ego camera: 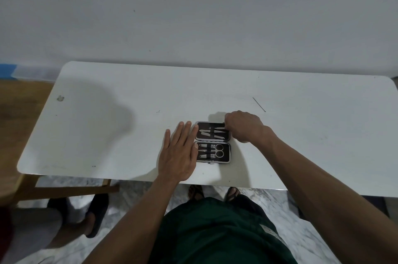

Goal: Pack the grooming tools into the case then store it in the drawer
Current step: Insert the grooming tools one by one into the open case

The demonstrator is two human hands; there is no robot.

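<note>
- My right hand (pixel 244 126) curls its fingers at the far right corner of the case (pixel 213 142); whether they pinch the rim or a tool, I cannot tell.
- My left hand (pixel 179 151) lies flat, fingers straight, against the case's left edge, steadying it.
- The case lies open on the tabletop (pixel 107 112), near its front edge; grooming tools (pixel 211 151) sit strapped in both halves.
- Judgement: packing looks nearly finished. Next: fold the far half shut.
- No drawer is visible. A thin dark line (pixel 259 104) lies well apart; nothing obstructs closing.
</note>
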